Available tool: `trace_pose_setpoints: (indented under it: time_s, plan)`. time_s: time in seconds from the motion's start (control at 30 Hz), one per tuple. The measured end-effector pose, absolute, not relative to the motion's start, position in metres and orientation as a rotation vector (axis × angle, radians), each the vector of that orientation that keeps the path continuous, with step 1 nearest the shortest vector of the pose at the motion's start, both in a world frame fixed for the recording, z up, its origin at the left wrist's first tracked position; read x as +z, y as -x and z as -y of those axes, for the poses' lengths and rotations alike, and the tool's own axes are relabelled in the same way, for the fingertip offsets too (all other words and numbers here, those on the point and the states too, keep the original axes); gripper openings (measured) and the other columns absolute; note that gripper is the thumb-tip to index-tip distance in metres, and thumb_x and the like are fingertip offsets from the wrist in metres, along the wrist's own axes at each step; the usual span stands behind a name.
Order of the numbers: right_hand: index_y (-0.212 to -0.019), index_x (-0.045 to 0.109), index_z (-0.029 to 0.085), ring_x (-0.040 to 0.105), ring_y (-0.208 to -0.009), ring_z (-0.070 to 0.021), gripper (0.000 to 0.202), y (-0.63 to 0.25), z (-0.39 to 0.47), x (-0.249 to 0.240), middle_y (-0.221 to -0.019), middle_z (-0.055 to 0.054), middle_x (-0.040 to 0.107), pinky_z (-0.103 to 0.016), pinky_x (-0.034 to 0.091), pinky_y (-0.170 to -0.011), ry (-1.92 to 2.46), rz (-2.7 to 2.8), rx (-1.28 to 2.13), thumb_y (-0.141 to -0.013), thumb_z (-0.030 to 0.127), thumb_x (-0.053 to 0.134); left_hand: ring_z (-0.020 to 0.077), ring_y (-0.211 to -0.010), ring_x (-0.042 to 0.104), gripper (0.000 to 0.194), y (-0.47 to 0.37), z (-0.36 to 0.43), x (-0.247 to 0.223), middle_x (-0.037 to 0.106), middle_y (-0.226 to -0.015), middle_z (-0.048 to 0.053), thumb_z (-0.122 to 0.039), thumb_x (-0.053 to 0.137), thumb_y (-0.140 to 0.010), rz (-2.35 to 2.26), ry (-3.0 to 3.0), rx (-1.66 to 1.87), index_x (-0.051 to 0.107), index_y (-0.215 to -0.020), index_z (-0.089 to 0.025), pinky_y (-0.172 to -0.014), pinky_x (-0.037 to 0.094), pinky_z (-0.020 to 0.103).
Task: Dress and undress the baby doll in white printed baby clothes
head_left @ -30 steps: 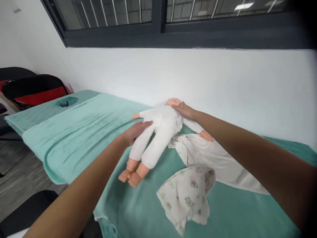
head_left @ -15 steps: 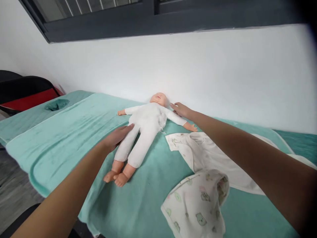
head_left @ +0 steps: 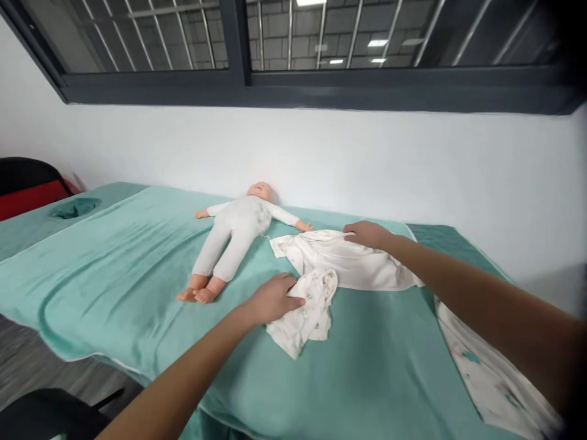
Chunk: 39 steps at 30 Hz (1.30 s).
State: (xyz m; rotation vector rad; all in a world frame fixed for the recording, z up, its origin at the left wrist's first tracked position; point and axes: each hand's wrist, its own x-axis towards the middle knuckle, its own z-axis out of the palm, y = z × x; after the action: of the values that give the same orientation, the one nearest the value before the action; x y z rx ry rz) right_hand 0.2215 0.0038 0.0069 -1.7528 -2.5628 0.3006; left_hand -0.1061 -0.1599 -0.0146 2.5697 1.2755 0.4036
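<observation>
A baby doll (head_left: 238, 223) with a white cloth body lies on its back, arms spread, its head close to the wall. My left hand (head_left: 275, 298) is closed at the left edge of a crumpled white baby garment (head_left: 312, 305) printed with small figures, the thumb lying over the cloth. Beyond it, a mostly plain white baby garment (head_left: 362, 263) is spread beside the doll's hand. My right hand (head_left: 369, 234) pinches this garment's upper edge, lifting it slightly.
A teal sheet (head_left: 137, 263) covers the bed, which has a round hole (head_left: 76, 208) at the left end. Another printed white cloth (head_left: 493, 373) lies at lower right, partly behind my forearm. Black chairs stand at left, below a barred window (head_left: 293, 91).
Both hands have left the doll and moved onto the clothes, each taking hold of one garment. My view has shifted right and up, showing more window and another printed cloth.
</observation>
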Motion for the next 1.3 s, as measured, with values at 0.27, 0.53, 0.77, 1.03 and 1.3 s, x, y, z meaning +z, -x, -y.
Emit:
trace_pose_setpoints:
  time_s: [0.27, 0.53, 0.77, 1.03, 1.3]
  plan:
    - [-0.118, 0.067, 0.026, 0.061, -0.106, -0.0217, 0.04, -0.21, 0.114, 0.071, -0.118, -0.005, 0.07, -0.028, 0.041, -0.085, 1.206, 2.633, 0.264, -0.098, 0.048, 0.04, 0.0278, -0.139, 0.037, 0.017, 0.023, 0.154, 0.021, 0.043, -0.15, 0.011, -0.029, 0.054, -0.093, -1.273, -2.87, 0.803, 0.065, -0.103, -0.02, -0.111, 0.037, 0.045]
    - [-0.117, 0.063, 0.025, 0.062, -0.083, -0.0205, 0.038, -0.272, 0.197, 0.107, -0.102, -0.006, 0.071, -0.027, 0.039, -0.067, 1.591, 2.568, 0.392, -0.086, 0.047, 0.061, 0.0217, -0.084, 0.06, 0.022, -0.018, 0.158, 0.048, 0.062, -0.09, 0.006, -0.016, 0.045, -0.093, -1.348, -3.364, 0.799, 0.063, -0.104, -0.023, -0.068, 0.042, 0.033]
    - [-0.133, 0.056, 0.023, 0.056, -0.12, -0.0299, 0.052, -0.269, 0.234, 0.084, -0.132, -0.01, 0.061, -0.041, 0.042, -0.099, 1.383, 2.23, 0.719, -0.088, 0.046, 0.06, 0.0166, -0.071, 0.055, 0.015, -0.042, 0.2, 0.09, 0.059, -0.088, 0.004, -0.012, 0.049, -0.085, -1.218, -3.197, 1.465, 0.058, -0.093, -0.022, -0.051, 0.028, 0.028]
    - [-0.129, 0.06, 0.025, 0.061, -0.118, -0.0247, 0.049, -0.17, 0.273, 0.034, -0.126, -0.006, 0.068, -0.043, 0.046, -0.105, 0.642, 1.047, 1.631, -0.084, 0.045, 0.066, 0.0207, -0.115, 0.056, 0.051, -0.011, 0.274, 0.056, 0.049, -0.124, 0.01, -0.021, 0.07, -0.079, -0.802, -2.178, 1.743, 0.039, -0.119, -0.025, -0.083, 0.053, 0.033]
    - [-0.13, 0.06, 0.023, 0.054, -0.13, -0.0258, 0.057, -0.065, 0.317, 0.025, -0.138, -0.009, 0.06, -0.041, 0.041, -0.11, 0.542, 1.153, 1.721, -0.083, 0.054, 0.065, 0.028, -0.13, 0.051, 0.073, 0.083, 0.337, 0.0, 0.049, -0.143, 0.012, -0.028, 0.074, -0.075, -1.426, -1.892, 1.537, 0.04, -0.14, -0.026, -0.109, 0.043, 0.046]
